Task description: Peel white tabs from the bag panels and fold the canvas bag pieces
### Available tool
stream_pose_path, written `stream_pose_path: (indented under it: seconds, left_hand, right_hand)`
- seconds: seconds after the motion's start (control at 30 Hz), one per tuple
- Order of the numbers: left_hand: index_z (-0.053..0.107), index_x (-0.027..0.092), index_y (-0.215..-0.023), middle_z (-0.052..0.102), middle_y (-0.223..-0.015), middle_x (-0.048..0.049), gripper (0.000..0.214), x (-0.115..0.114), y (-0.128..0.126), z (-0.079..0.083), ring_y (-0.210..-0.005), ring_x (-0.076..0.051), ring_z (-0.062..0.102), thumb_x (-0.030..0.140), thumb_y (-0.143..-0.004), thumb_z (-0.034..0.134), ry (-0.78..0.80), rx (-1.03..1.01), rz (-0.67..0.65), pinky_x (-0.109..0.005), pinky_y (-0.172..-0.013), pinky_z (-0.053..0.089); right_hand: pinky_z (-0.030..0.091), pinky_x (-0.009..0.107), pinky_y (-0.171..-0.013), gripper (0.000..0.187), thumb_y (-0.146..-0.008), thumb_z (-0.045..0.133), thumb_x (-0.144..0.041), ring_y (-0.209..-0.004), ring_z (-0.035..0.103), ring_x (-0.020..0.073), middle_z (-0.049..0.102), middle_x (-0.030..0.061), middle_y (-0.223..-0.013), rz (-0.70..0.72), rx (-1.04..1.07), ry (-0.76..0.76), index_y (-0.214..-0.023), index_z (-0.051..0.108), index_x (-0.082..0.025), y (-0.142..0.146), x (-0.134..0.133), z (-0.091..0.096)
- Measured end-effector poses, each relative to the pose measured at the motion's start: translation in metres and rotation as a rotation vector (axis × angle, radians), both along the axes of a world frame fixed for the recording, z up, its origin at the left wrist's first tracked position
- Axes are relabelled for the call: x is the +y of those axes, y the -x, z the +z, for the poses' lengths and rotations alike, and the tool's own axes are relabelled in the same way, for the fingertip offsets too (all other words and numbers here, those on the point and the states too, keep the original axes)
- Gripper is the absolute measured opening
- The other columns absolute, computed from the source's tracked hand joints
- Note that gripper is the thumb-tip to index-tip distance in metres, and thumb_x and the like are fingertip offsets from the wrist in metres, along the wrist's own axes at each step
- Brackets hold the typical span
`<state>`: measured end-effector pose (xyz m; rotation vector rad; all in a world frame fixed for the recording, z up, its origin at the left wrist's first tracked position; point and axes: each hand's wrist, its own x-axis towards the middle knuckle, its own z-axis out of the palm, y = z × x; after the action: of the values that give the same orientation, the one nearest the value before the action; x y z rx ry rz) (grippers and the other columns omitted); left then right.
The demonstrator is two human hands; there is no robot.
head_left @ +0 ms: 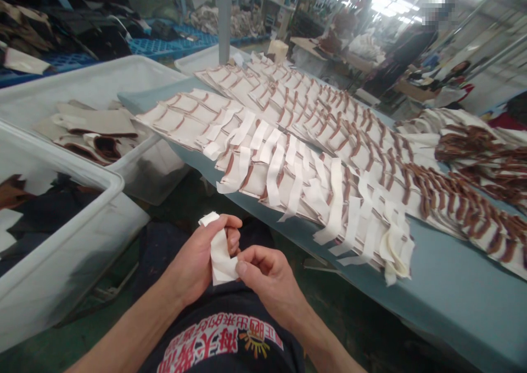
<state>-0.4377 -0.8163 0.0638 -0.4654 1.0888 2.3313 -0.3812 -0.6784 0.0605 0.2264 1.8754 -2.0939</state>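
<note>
A bundle of white fabric strips (221, 256) is held up in front of my dark printed apron. My left hand (214, 241) is closed around it, thumb on top, with the folded end showing above the thumb. My right hand (265, 274) pinches the lower right corner of the same bundle between thumb and fingertips. Past my hands, similar white strips (274, 167) lie across a row of overlapping cream pieces with brown edges (251, 181). Those pieces rest on the blue-grey table (448, 263).
Further rows of brown-edged pieces (349, 126) cover the table behind. White plastic bins (119, 183) stand at the left, holding cut pieces (94, 120) and dark cloth. Brown bundles (473, 148) are piled at the right. A person (407, 49) stands in the background, and a grey post (224, 21) rises behind the table.
</note>
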Motion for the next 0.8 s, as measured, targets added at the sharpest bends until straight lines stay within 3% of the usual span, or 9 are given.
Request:
stream_pose_path:
  seconds: [0.17, 0.27, 0.37, 0.47, 0.6, 0.8]
  left_hand:
    - [0.074, 0.013, -0.085, 0.061, -0.063, 0.0001, 0.044, -0.005, -0.002, -0.008, -0.053, -0.012, 0.050, 0.051, -0.069, 0.090, 0.107, 0.068, -0.048, -0.019, -0.045, 0.044]
    - [0.073, 0.013, -0.085, 0.061, -0.064, 0.0005, 0.050, -0.004, -0.002, -0.009, -0.056, -0.012, 0.051, 0.057, -0.067, 0.089, 0.149, 0.099, -0.044, -0.019, -0.049, 0.045]
    - [0.070, 0.014, -0.084, 0.057, -0.060, 0.0023, 0.051, 0.000, -0.003, -0.012, -0.052, -0.011, 0.047, 0.061, -0.069, 0.086, 0.199, 0.119, 0.041, -0.019, -0.047, 0.042]
    - [0.068, 0.015, -0.083, 0.055, -0.057, 0.0030, 0.053, 0.004, -0.004, -0.021, -0.050, -0.011, 0.044, 0.067, -0.075, 0.080, 0.291, 0.186, 0.123, -0.020, -0.046, 0.039]
    - [0.068, 0.017, -0.087, 0.060, -0.058, -0.0002, 0.056, 0.004, -0.008, -0.033, -0.051, -0.014, 0.051, 0.073, -0.088, 0.066, 0.441, 0.325, 0.117, -0.022, -0.048, 0.041]
    - [0.070, 0.018, -0.083, 0.064, -0.057, -0.0034, 0.047, -0.005, -0.011, -0.036, -0.052, -0.017, 0.057, 0.060, -0.099, 0.054, 0.641, 0.443, 0.047, -0.025, -0.053, 0.043]
  right_hand:
    - [0.033, 0.024, -0.053, 0.019, -0.086, 0.062, -0.034, -0.057, 0.043, 0.0112, 0.055, -0.0024, -0.064, -0.015, 0.121, -0.282, -0.076, 0.067, -0.018, 0.003, 0.003, 0.011]
    - [0.035, 0.025, -0.056, 0.016, -0.086, 0.061, -0.026, -0.057, 0.045, 0.0110, 0.058, -0.0025, -0.064, -0.013, 0.278, -0.505, -0.075, 0.068, -0.019, 0.004, 0.002, 0.012]
    - [0.037, 0.026, -0.059, 0.014, -0.086, 0.062, -0.024, -0.058, 0.047, 0.0113, 0.061, -0.0021, -0.066, -0.016, 0.391, -0.619, -0.075, 0.067, -0.020, 0.003, -0.004, 0.007]
    - [0.037, 0.026, -0.058, 0.013, -0.087, 0.062, -0.025, -0.057, 0.047, 0.0113, 0.061, -0.0026, -0.065, -0.035, 0.360, -0.603, -0.075, 0.065, -0.020, 0.000, -0.011, 0.000]
    - [0.036, 0.025, -0.054, 0.017, -0.090, 0.060, -0.030, -0.055, 0.047, 0.0104, 0.059, -0.0036, -0.064, -0.038, 0.207, -0.480, -0.076, 0.063, -0.020, -0.002, -0.016, -0.004]
    - [0.035, 0.024, -0.053, 0.023, -0.089, 0.064, -0.040, -0.057, 0.044, 0.0113, 0.056, -0.0030, -0.065, -0.111, 0.119, -0.286, -0.079, 0.060, -0.020, 0.002, -0.015, -0.007]
